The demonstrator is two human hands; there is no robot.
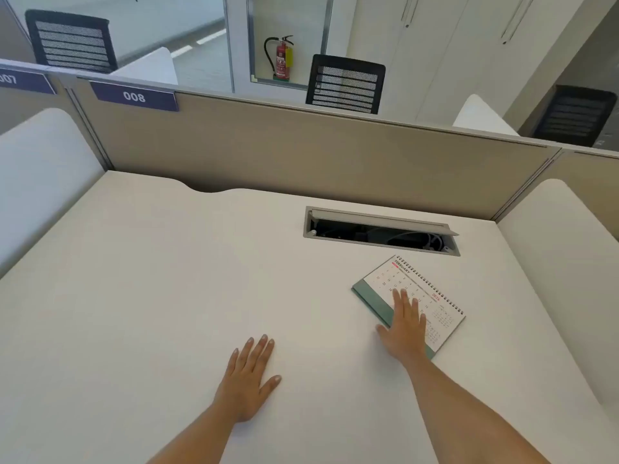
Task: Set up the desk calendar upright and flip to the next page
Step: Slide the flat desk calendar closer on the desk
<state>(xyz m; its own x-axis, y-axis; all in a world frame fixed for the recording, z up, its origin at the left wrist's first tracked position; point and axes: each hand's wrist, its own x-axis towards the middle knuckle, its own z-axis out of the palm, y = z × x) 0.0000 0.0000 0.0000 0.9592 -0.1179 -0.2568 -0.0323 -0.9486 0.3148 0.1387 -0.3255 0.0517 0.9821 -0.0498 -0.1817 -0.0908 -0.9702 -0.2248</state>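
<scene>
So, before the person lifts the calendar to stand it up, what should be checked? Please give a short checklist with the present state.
1. Calendar is within reach, lying flat on the desk: ok.
2. Right hand is on the calendar, fingers flat, no grip yet: not ok.
3. Left hand is free, flat on the desk: ok.
4. Bare desk around the calendar to stand it: ok.
5. Open cable slot is apart from the calendar: ok.
6. Fold-out base works: cannot tell.

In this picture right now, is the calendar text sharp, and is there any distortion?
Head view: on the calendar only "FEBRUARY" and "2026" read clearly, small dates blur; wide-angle lens bends the partition top edge; light is soft, with faint shadows under both hands.
</scene>
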